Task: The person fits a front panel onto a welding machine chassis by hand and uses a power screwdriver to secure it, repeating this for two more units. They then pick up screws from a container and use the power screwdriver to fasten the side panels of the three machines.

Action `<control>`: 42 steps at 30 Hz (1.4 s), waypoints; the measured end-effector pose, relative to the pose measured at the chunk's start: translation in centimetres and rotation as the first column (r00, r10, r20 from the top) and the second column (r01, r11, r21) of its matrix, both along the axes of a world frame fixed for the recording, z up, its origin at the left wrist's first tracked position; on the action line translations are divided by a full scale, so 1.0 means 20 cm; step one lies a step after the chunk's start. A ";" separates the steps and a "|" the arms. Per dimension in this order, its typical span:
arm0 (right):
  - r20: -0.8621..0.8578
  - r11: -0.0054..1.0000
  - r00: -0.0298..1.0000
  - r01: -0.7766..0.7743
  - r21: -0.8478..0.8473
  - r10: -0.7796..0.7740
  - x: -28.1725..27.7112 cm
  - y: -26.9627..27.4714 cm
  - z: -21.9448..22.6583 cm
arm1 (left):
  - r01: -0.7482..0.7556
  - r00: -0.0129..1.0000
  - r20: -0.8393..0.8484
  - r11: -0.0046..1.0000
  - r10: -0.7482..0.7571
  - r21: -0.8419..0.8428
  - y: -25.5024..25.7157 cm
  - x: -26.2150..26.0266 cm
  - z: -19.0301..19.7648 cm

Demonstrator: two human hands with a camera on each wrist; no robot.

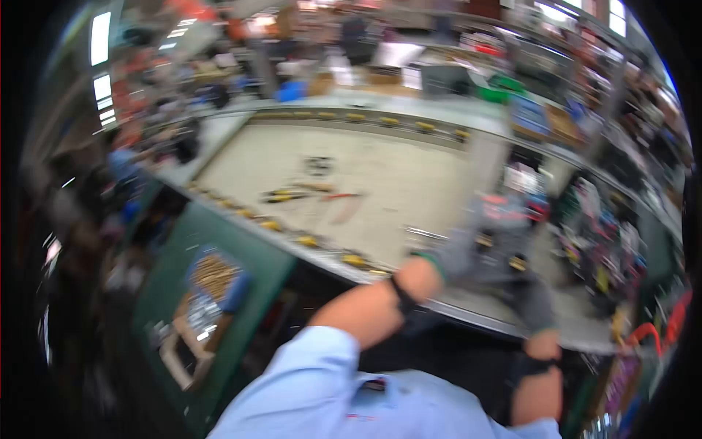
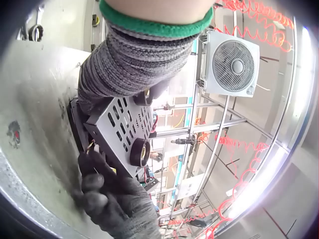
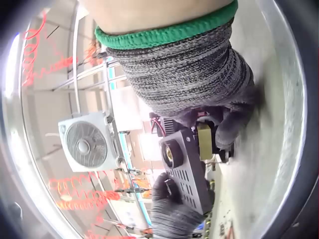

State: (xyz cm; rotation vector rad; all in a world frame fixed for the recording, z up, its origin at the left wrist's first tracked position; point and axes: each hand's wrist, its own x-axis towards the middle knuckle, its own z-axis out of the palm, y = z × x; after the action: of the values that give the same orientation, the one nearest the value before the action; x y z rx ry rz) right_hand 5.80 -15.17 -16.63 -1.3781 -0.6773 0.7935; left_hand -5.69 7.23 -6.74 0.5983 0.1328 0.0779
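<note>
A grey metal housing (image 2: 122, 129) with rows of slots and round black feet (image 2: 140, 152) is held up between both gloved hands, over the bench's near right part. The left hand (image 1: 464, 252) grips one end; its thumb lies along the slotted face in the right wrist view, the other fingers mostly hidden behind. At the opposite end, the right hand (image 3: 227, 117) has its fingers curled at the housing's open side, beside a yellow block (image 3: 205, 142) and black parts. Red and black wires (image 3: 158, 125) show by that end. The head view is blurred.
Yellow-handled pliers (image 1: 285, 196) and other tools lie mid-bench on the pale surface (image 1: 395, 168). To the right is a heap of mixed parts (image 1: 596, 241). A blue tray of brass-coloured pieces (image 1: 216, 274) stands on the green side table (image 1: 252, 252) at left.
</note>
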 end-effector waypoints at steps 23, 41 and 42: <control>0.859 0.939 0.510 0.317 -0.131 -0.052 -0.27 -0.01 1.16 | 0.458 0.889 -0.458 -0.010 -0.012 0.889 0.43 -0.19 0.16; 0.325 0.709 0.937 0.144 -0.690 0.126 0.70 0.66 1.07 | 0.387 0.543 -0.670 0.859 -0.506 -0.335 0.15 0.00 0.27; 0.291 0.734 0.951 0.122 -0.668 0.107 0.73 0.64 0.99 | 0.316 0.572 -0.670 0.881 -0.473 -0.352 0.14 0.01 0.25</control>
State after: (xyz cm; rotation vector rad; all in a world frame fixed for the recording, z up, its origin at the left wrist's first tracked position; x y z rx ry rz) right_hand 20.47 -2.27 3.19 -2.2214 -0.6429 0.8669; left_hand -5.50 9.98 -1.72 0.4159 0.8029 -0.6428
